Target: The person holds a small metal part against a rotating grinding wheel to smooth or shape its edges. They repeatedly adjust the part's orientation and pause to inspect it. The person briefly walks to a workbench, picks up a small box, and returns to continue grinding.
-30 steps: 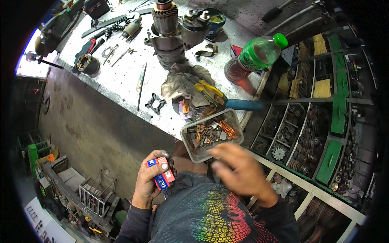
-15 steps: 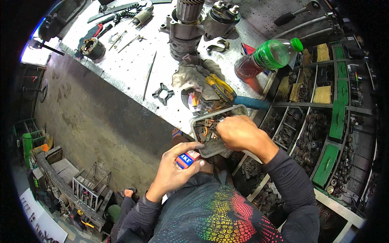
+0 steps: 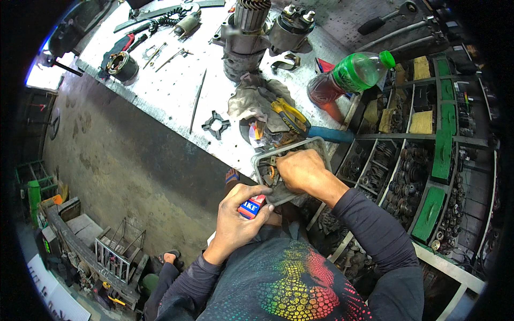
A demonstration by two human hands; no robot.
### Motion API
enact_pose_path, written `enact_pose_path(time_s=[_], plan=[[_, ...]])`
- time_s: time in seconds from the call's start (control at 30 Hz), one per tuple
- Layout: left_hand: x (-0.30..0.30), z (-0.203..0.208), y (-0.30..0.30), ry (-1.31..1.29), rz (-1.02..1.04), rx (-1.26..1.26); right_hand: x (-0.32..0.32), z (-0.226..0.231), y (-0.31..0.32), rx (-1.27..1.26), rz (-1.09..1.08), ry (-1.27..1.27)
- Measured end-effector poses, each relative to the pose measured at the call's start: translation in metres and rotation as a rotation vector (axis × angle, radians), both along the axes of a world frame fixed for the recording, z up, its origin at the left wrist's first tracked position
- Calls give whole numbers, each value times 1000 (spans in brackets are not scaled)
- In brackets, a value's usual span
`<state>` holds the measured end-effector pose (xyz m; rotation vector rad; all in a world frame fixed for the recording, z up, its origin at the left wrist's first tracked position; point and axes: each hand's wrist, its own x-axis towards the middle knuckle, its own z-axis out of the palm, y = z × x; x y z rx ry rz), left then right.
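Observation:
My left hand grips a small red, white and blue cardboard box between thumb and fingers, close to the near side of a clear plastic tray. Small dark metal bits and a few copper-coloured parts lie in that tray. My right hand reaches down into it with curled fingers. Its fingertips are hidden behind the hand, so what they pinch, if anything, does not show. Just beyond the tray are yellow-handled pliers on a crumpled grey rag, beside a blue tool handle.
On the metal workbench stand a geared motor part, a cylindrical solenoid and a green-capped bottle. A four-armed metal plate and a thin rod lie nearer. Compartmented parts shelving flanks the right side.
My right hand has moved left and deeper over the tray. My left hand, still holding the small box, has shifted slightly right.

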<state>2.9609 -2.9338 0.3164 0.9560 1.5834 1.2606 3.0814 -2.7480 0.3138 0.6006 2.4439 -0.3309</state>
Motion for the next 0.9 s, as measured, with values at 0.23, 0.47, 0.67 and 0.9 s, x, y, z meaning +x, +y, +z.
enact_pose_path(time_s=[0.23, 0.47, 0.67, 0.9], plan=[[-1, -1, -1, 54, -4, 7, 2, 16, 12, -87, -66, 11], [-10, 15, 3, 2, -25, -2, 40, 91, 14, -645, -608, 438], [-19, 61, 24, 196, -1, 191, 78, 122, -27, -977, -1042, 850], [7, 59, 85, 640, -423, 157, 98, 110, -59, -1352, -1162, 1224]])
